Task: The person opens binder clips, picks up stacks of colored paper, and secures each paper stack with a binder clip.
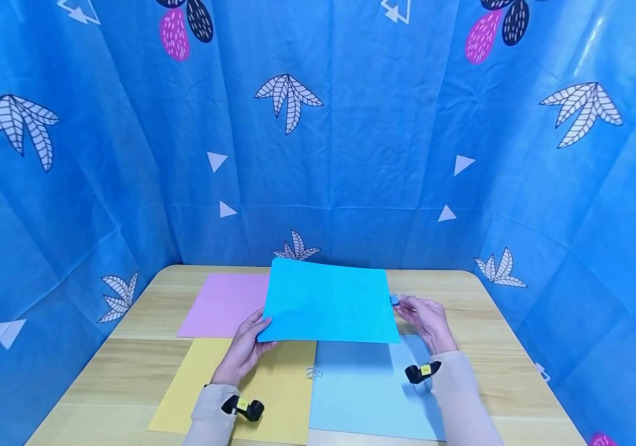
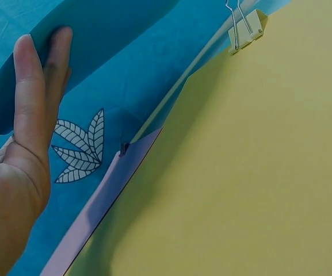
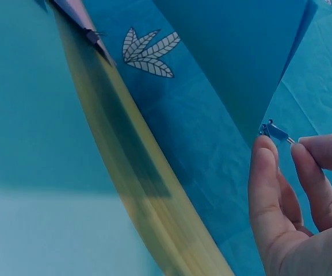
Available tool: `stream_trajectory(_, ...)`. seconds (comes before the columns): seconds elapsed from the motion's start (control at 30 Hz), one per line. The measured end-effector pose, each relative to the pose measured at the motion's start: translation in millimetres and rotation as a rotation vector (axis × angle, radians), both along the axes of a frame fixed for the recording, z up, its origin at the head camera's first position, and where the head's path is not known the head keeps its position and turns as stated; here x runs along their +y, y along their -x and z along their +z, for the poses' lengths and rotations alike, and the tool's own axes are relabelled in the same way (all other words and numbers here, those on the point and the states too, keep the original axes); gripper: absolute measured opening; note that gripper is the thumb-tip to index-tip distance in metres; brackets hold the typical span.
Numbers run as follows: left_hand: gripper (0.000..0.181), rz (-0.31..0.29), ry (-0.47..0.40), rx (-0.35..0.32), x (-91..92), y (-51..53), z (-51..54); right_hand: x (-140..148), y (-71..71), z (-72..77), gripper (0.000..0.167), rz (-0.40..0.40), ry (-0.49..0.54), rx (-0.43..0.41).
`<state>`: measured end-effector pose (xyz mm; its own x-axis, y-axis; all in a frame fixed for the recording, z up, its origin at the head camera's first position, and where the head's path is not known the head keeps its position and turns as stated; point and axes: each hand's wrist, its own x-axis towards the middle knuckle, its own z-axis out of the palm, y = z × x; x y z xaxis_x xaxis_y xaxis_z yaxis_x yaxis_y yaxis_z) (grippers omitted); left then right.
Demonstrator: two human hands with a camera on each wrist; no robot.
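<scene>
Bright blue sheets of paper (image 1: 329, 303) are held up above the table, slightly bowed. My left hand (image 1: 248, 347) grips their left edge, thumb on top and fingers underneath; the left wrist view shows those fingers (image 2: 30, 92) against the underside of the blue paper (image 2: 108, 34). At the opposite edge, my right hand (image 1: 426, 319) pinches a small blue binder clip (image 1: 395, 300). The right wrist view has the clip (image 3: 277, 132) right at the paper's edge (image 3: 252, 69), its wire handle by the fingertips. Whether its mouth bites the paper I cannot tell.
Pink paper (image 1: 223, 303) lies at the back left of the wooden table (image 1: 111, 371). In front are yellow paper (image 1: 273, 396), with a yellow binder clip (image 2: 249, 34), and light blue paper (image 1: 374, 402). A dark clip (image 3: 92, 37) sits on the pink paper. A blue patterned curtain (image 1: 351, 155) surrounds the table.
</scene>
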<state>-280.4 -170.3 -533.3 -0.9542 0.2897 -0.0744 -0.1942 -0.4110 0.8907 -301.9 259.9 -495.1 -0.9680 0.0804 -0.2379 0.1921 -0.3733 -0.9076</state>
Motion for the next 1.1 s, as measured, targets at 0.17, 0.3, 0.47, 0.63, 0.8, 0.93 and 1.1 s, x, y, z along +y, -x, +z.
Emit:
stream_trajectory(0.17,0.057,0.014,-0.01,-0.003,1.3,0.5,0.5,0.1,1.8,-1.1,0.023,-0.033,0.048,-0.014)
stream_trajectory(0.3,0.055,0.023,-0.018,-0.01,2.0,0.6,1.0,1.8,2.0,-2.3,0.022,-0.046,0.074,-0.026)
stream_trajectory(0.47,0.057,0.002,-0.014,0.003,1.3,0.2,0.7,2.1,1.6,-2.4,0.021,-0.03,0.084,-0.035)
stream_trajectory(0.63,0.06,-0.015,-0.009,0.017,1.1,0.5,-1.1,0.3,2.0,-2.3,0.024,-0.017,0.091,-0.021)
stream_trajectory(0.8,0.06,-0.021,0.001,0.02,1.4,0.3,-2.3,-1.7,1.8,-0.9,0.022,-0.015,0.066,-0.024)
stream_trajectory(0.93,0.062,-0.03,-0.002,0.025,1.7,0.1,-1.6,-1.9,1.4,-1.0,0.018,-0.011,0.042,-0.031)
stream_trajectory(1.1,0.062,-0.039,-0.01,0.031,1.6,-0.3,-1.9,-4.0,1.2,-1.7,0.018,-0.012,0.02,-0.032)
